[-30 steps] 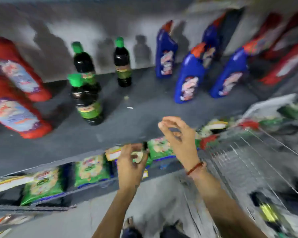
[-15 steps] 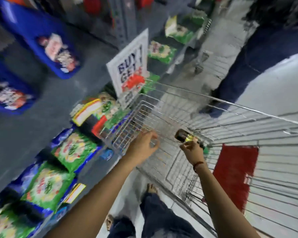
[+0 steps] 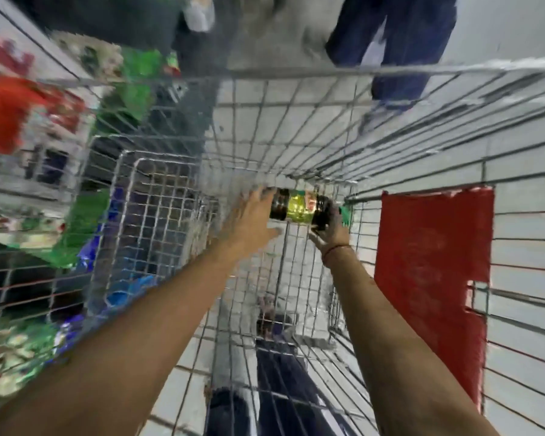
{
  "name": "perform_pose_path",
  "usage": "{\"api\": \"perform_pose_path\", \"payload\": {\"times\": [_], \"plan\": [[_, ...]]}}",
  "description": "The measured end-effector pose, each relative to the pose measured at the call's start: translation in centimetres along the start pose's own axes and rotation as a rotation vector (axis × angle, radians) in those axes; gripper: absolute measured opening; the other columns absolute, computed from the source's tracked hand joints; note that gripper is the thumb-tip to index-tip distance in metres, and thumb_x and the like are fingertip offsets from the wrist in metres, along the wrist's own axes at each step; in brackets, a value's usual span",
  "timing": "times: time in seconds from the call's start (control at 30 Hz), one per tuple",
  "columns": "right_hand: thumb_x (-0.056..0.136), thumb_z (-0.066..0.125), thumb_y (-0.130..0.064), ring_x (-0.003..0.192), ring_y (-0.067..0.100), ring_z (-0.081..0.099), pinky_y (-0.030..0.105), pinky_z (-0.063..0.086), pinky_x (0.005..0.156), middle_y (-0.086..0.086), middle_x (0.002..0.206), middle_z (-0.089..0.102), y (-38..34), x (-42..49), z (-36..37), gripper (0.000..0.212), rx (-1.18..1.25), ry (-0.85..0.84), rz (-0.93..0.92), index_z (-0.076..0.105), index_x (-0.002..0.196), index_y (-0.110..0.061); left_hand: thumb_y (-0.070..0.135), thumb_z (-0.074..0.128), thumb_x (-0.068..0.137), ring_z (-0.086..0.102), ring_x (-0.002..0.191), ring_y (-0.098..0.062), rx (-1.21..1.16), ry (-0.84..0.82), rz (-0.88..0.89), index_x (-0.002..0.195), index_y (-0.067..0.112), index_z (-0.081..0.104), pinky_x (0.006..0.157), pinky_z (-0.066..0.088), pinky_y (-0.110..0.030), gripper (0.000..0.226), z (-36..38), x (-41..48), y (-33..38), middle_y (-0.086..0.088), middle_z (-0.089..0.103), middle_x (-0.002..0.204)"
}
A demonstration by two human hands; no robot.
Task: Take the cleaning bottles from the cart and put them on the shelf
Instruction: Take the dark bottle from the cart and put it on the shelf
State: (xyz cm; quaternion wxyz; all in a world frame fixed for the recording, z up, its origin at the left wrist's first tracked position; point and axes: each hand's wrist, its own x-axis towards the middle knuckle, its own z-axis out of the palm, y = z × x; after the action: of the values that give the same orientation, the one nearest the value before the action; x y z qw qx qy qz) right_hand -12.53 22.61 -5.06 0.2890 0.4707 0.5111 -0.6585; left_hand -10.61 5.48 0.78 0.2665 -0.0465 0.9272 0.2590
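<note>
A dark bottle (image 3: pixel 299 208) with a yellow-green label and a green cap lies sideways deep in the wire cart (image 3: pixel 296 89). My right hand (image 3: pixel 329 234) grips it at the neck end, near the cap. My left hand (image 3: pixel 252 217) reaches in with spread fingers, its fingertips touching the bottle's base end. Both forearms stretch down into the cart. The shelf with the standing bottles is out of view.
Blurred green and red packets (image 3: pixel 44 127) on store shelving fill the left side behind the cart's mesh. A red panel (image 3: pixel 431 265) sits on the cart's right wall. Another person's legs (image 3: pixel 400 42) stand beyond the cart's far rim. My own feet show through the cart floor.
My view swung from the shelf down into the cart. My right hand took hold of the bottle, and my left hand moved from the cart's rim across to the bottle's base.
</note>
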Motion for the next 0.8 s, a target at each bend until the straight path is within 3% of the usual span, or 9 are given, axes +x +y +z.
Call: {"api": "perform_pose_path", "payload": {"times": [0.07,0.17,0.23,0.3,0.37,0.47,0.53,0.67,0.8], "plan": [[0.091,0.041,-0.053,0.094,0.023,0.054,0.028,0.045,0.062,0.01,0.113,0.054,-0.2,1.8,0.7,0.056,0.072,0.008,-0.01,0.051,0.125,-0.01,0.024,0.071,0.076,0.038,0.129,-0.034,0.086,0.012,0.078,0.137,0.012,0.035,0.103,0.039,-0.051,0.072,1.0,2.3,0.4,-0.014,0.036,0.142],[0.089,0.046,-0.052,0.095,0.028,0.058,0.032,0.05,0.071,0.016,0.117,0.056,-0.1,3.6,1.2,0.053,0.187,0.006,-0.023,0.055,0.118,-0.009,0.021,0.075,0.069,0.048,0.113,-0.032,0.093,0.155,0.094,0.123,0.011,0.047,0.091,0.046,-0.048,0.061,2.2,3.5,0.6,-0.013,0.052,0.123],[0.086,0.055,-0.044,0.09,0.027,0.061,0.035,0.053,0.07,0.013,0.106,0.061,-0.1,3.6,1.2,0.04,0.275,0.044,-0.032,0.058,0.105,-0.009,0.028,0.08,0.062,0.046,0.114,-0.031,0.109,0.199,0.053,0.12,0.01,0.05,0.094,0.044,-0.047,0.067,2.8,3.1,0.3,-0.013,0.051,0.122],[0.083,0.06,-0.04,0.081,0.023,0.062,0.03,0.053,0.062,0.007,0.09,0.062,-0.1,2.5,1.2,0.028,0.196,0.1,-0.072,0.059,0.09,-0.013,0.037,0.083,0.058,0.04,0.122,-0.032,0.088,0.151,-0.009,0.124,0.013,0.05,0.101,0.04,-0.048,0.078,3.4,1.9,-0.4,-0.014,0.045,0.128],[0.081,0.063,-0.037,0.078,0.021,0.063,0.029,0.053,0.062,0.004,0.085,0.063,0.0,0.8,1.4,0.025,0.084,0.121,-0.132,0.059,0.088,-0.014,0.037,0.084,0.056,0.041,0.123,-0.03,-0.059,0.11,-0.084,0.126,0.016,0.048,0.102,0.039,-0.045,0.082,3.5,0.3,-1.2,-0.012,0.044,0.129],[0.082,0.064,-0.029,0.07,0.014,0.065,0.028,0.055,0.061,-0.003,0.074,0.067,-0.2,-2.3,2.6,0.014,0.053,0.048,-0.234,0.062,0.074,-0.019,0.027,0.087,0.055,0.052,0.112,-0.024,-0.381,0.074,-0.16,0.122,0.017,0.045,0.096,0.043,-0.038,0.08,2.2,-1.9,-2.3,-0.005,0.054,0.124],[0.083,0.065,-0.023,0.062,0.006,0.066,0.024,0.054,0.059,-0.01,0.064,0.07,-1.0,-4.7,3.8,0.015,0.011,-0.043,-0.329,0.067,0.069,-0.018,0.03,0.088,0.053,0.058,0.106,-0.021,-0.445,0.039,-0.202,0.123,0.018,0.046,0.09,0.046,-0.033,0.082,0.5,-3.5,-2.7,-0.002,0.062,0.119],[0.084,0.063,-0.023,0.06,-0.003,0.065,0.022,0.054,0.064,-0.013,0.057,0.07,-3.4,-10.3,6.7,0.025,-0.14,-0.268,-0.466,0.075,0.062,-0.023,0.038,0.087,0.051,0.059,0.094,-0.011,-0.589,-0.013,-0.242,0.105,0.025,0.058,0.069,0.041,-0.012,0.063,-3.6,-7.7,-2.1,0.02,0.062,0.088],[0.084,0.063,-0.025,0.058,-0.001,0.065,0.019,0.052,0.059,-0.013,0.055,0.07,-4.9,-15.7,8.7,0.028,-0.244,-0.4,-0.51,0.074,0.058,-0.022,0.058,0.083,0.037,0.065,0.099,-0.02,-0.734,0.062,-0.252,0.103,0.02,0.062,0.089,0.054,-0.04,0.079,-6.6,-12.5,-0.8,0.0,0.071,0.102]]}}
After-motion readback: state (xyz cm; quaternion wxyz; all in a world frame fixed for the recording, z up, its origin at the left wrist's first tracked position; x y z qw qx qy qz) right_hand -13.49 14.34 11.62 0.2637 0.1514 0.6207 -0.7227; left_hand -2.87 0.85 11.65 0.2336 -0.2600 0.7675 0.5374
